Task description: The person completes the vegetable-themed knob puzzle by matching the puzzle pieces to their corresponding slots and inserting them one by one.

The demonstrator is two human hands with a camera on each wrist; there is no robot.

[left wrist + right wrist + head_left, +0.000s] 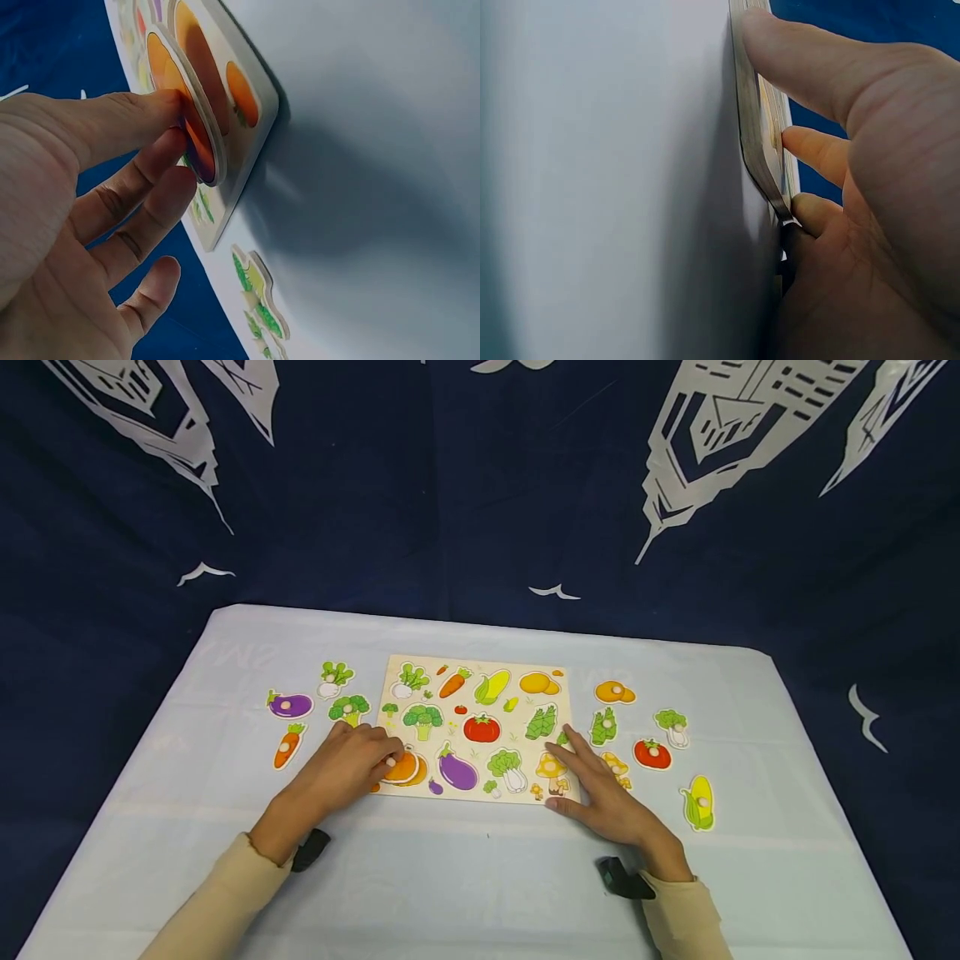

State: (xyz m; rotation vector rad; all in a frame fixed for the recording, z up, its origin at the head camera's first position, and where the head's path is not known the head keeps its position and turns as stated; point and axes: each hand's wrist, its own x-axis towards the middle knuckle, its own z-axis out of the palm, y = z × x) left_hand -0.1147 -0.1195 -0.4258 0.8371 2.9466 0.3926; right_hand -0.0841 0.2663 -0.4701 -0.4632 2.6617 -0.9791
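My left hand (347,762) pinches an orange pumpkin-like puzzle piece (402,767) over the lower left corner of a wooden vegetable puzzle board (513,731). In the left wrist view this orange piece (166,66) is tilted and overlaps the matching orange picture on the board; whether it touches the recess I cannot tell. The knob is hidden by the thumb and fingers. At the board's right side, my right hand (611,802) rests with extended fingers, the thumb at the lower right corner. The right wrist view shows the thumb against the board's edge (748,112).
Left of the board lie an eggplant (291,705), a carrot (287,747), a turnip (333,679) and a broccoli piece (349,707). On the right are potato (613,692), asparagus (603,727), tomato (652,755), cabbage (672,727), corn (699,804) and mushroom (617,766) pieces.
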